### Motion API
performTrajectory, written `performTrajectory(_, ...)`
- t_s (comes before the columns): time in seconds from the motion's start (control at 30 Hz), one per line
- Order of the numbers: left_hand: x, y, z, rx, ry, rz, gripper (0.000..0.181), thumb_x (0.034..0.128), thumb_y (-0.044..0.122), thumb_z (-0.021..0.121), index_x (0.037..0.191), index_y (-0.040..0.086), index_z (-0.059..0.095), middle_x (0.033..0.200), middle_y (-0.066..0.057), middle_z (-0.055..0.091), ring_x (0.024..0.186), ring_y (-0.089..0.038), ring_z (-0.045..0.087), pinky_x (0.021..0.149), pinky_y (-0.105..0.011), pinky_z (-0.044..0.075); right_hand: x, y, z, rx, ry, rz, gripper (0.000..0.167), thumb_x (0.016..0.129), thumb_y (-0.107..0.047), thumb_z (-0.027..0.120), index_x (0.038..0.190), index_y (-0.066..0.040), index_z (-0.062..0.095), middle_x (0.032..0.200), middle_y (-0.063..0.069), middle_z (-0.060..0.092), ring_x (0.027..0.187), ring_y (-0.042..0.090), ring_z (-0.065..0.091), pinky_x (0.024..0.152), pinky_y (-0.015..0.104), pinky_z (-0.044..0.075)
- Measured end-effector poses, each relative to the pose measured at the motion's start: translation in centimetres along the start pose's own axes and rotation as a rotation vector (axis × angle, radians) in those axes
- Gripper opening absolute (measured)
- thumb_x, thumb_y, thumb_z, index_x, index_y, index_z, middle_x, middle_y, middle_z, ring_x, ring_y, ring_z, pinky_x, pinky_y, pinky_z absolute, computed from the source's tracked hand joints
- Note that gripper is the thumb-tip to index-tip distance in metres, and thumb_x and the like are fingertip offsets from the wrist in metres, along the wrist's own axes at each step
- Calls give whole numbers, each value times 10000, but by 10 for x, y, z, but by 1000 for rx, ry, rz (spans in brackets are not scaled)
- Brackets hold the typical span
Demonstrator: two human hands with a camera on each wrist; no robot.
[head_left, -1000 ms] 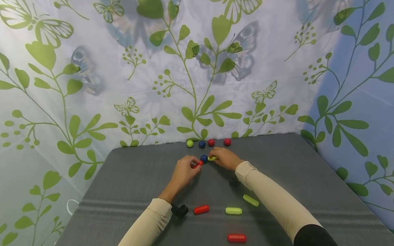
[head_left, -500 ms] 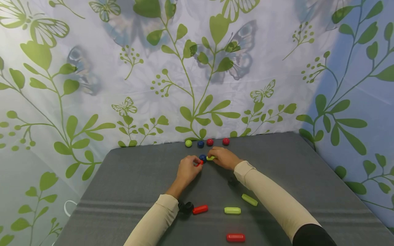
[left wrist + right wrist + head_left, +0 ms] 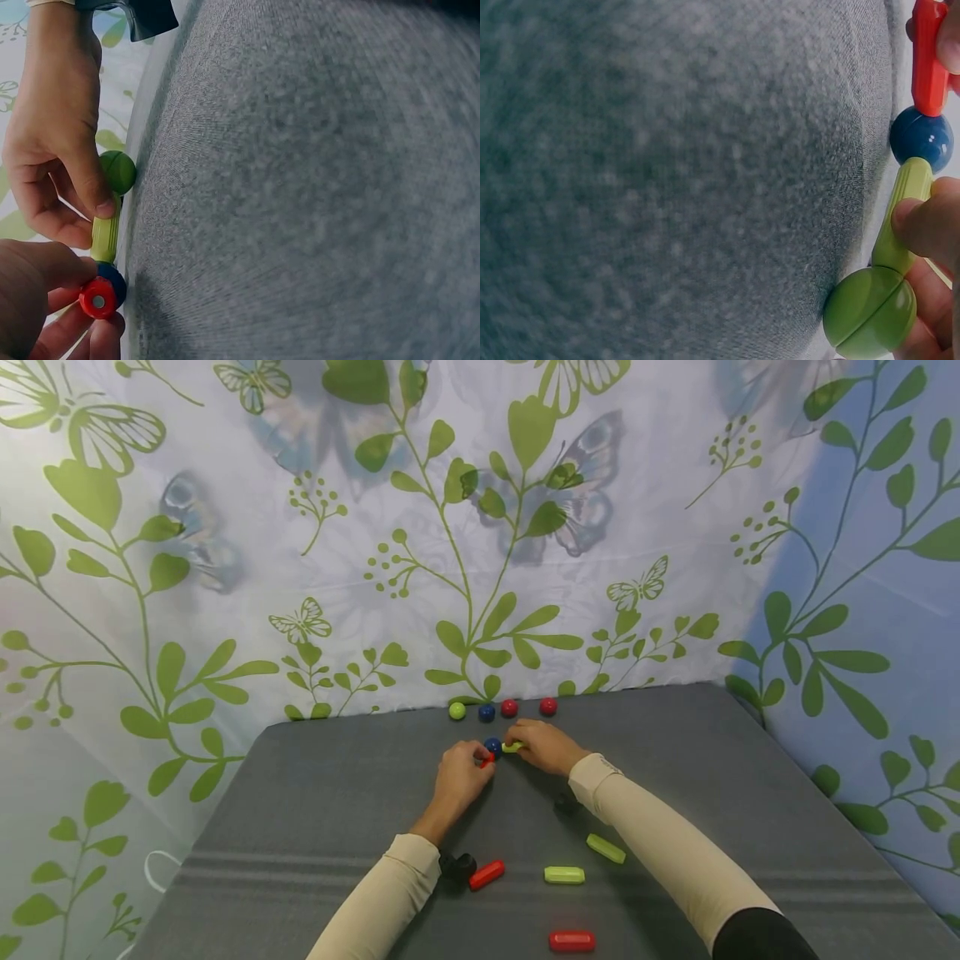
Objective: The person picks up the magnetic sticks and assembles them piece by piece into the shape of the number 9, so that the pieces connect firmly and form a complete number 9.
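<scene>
The left hand (image 3: pixel 460 775) is pinching one red rod (image 3: pixel 928 64), the right hand (image 3: pixel 547 748) one lime rod (image 3: pixel 905 191), both touching a blue ball (image 3: pixel 920 139), four loose balls (image 3: pixel 487 712) lying beyond it, four loose rods (image 3: pixel 564 875) nearer.

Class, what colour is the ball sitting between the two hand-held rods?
Dark blue. The ball shows best in the right wrist view.
</scene>
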State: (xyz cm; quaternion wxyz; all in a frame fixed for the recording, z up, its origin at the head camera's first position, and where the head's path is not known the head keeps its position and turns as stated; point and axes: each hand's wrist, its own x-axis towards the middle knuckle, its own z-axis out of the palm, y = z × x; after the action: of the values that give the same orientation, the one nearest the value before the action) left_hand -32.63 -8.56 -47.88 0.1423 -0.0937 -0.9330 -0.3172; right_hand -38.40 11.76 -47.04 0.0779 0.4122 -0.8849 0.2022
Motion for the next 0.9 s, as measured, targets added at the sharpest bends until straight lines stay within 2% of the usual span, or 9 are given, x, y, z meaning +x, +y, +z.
performTrajectory(0.3,-1,3,2,-16,-27,-3,154,819,174,861,891,115,739,908,-30,656,830,-212,636,738,-424,526,0,1,1,7,14,0,221,888,56,715,1078,-56,709,1051,56,639,988,243,645,880,408,529)
performTrajectory(0.67,-2,6,3,-11,-36,47,164,811,164,868,865,97,728,866,-46,628,773,-200,586,682,-405,495,-2,-1,1,13,20,2,225,882,62,718,1068,-64,702,1048,52,638,983,246,650,866,412,535)
performTrajectory(0.9,-3,7,2,-12,-43,38,171,813,173,868,863,96,723,860,-39,612,780,-197,578,694,-422,486,-2,-4,-1,16,24,1,219,877,63,722,1060,-57,704,1037,58,640,976,242,646,871,417,532)
